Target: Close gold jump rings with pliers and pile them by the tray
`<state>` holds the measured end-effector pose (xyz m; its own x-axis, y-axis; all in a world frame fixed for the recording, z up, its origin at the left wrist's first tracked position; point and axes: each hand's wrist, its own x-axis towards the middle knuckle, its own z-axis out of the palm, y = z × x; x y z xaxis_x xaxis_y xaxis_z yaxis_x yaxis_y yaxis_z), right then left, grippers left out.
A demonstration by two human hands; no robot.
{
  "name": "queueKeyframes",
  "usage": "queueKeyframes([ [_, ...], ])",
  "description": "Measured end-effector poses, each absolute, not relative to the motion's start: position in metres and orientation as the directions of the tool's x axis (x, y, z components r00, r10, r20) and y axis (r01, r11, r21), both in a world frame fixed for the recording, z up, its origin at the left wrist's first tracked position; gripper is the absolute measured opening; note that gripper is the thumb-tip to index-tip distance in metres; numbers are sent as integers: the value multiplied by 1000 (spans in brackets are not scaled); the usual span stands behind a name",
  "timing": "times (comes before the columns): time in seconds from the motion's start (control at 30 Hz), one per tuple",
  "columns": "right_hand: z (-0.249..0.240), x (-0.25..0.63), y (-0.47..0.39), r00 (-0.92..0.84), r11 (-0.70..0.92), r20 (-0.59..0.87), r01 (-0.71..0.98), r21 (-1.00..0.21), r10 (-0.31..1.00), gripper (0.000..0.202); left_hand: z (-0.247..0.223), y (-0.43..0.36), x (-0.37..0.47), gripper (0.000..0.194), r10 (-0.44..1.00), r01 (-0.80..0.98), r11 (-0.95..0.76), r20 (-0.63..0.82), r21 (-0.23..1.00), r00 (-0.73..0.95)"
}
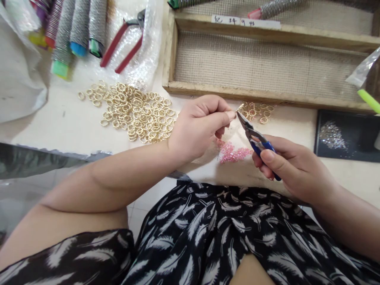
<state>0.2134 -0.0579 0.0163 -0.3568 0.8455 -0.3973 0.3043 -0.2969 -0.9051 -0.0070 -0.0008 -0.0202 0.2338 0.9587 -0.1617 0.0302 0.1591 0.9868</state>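
1. Ring (240, 107): gold; at the left fingertips, middle of the surface (299, 128), seemingly edge-on and partly hidden.
2. Left hand (204, 122): thumb and fingers pinched on the ring.
3. Pliers (261, 146): blue handles; tips at the ring, exact contact too small to tell.
4. Right hand (292, 166): fingers wrapped round the pliers' handles.
5. Handling, as judged: pinch firm and close to the tips; pliers square to the ring; light, even squeeze, lest the wire bend or spring off.
6. Pink beads (234, 153): loose heap, near side, below the tips.
7. Small ring pile (252, 111): just right of the tips, before the tray.
8. Large ring pile (142, 114): left of the left hand.
9. Tray (267, 93): wooden, mesh-floored, far side; far compartment holds a silver coil (279, 8) with a pink end.
10. Black tray (356, 154): right; holds clear stones (331, 134).
11. Bubble wrap (154, 47): far left; red-handled cutters (118, 43) on it.
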Motion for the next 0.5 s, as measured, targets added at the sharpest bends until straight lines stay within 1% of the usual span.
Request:
queueKeyframes([
  [0.1,17,215,-57,-361,-327,-420,290,-899,833,39,-16,2,-13,21,954,53,126,-136,991,267],
  [0.23,19,218,-54,-390,-322,-443,339,-884,807,38,-6,6,-22,21,948,212,24,-90,977,305],
  [0.27,19,218,-54,-399,-318,-449,352,-880,800,38,-4,7,-24,20,950,230,-3,-69,973,304],
  [0.37,19,220,-53,-409,-316,-462,375,-871,787,36,-6,11,-27,15,937,189,-56,-14,980,349],
  [0.43,19,220,-53,-413,-317,-475,395,-862,777,34,-10,16,-29,25,910,152,-75,5,986,413],
  [0.5,20,221,-53,-428,-319,-484,401,-858,763,34,-13,20,-31,26,870,137,-86,8,987,494],
])
